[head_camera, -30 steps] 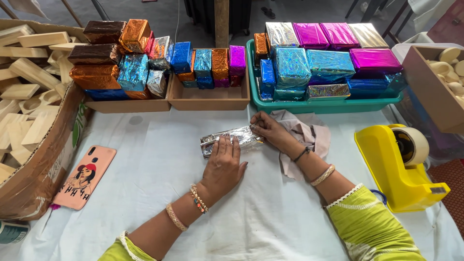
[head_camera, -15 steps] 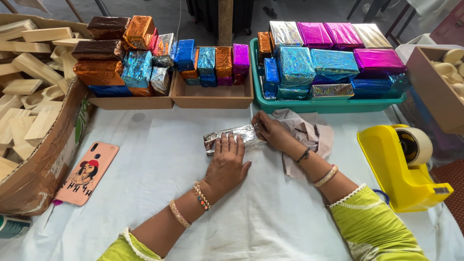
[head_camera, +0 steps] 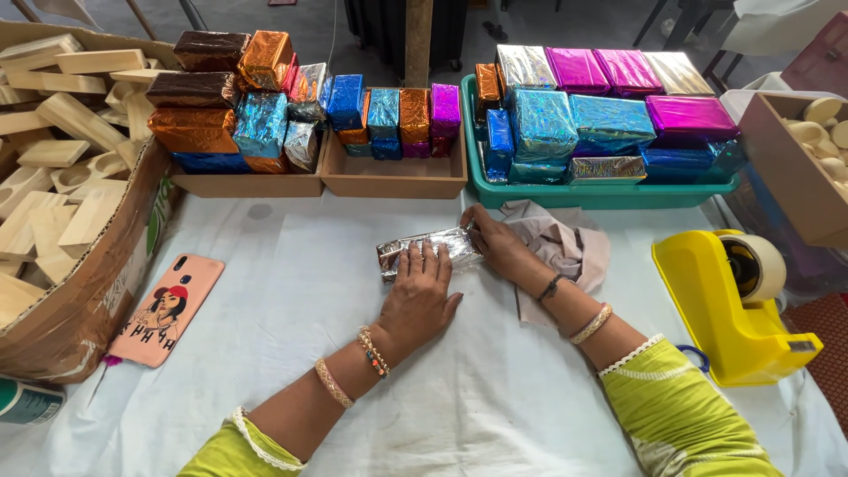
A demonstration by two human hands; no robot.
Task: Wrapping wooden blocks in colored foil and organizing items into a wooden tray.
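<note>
A long block wrapped in silver foil lies on the white sheet in the middle of the table. My left hand rests flat on it, fingers spread over its near side, pressing it down. My right hand pinches the foil at the block's right end, fingers closed on the wrapping. A crumpled beige cloth lies under my right wrist.
A yellow tape dispenser stands at the right. A phone in a pink case lies at the left beside a cardboard box of bare wooden blocks. Two wooden trays and a teal tray hold several foil-wrapped blocks.
Both hands stay on the silver block; my right fingers have shifted slightly at its right end. The view has drifted a little.
</note>
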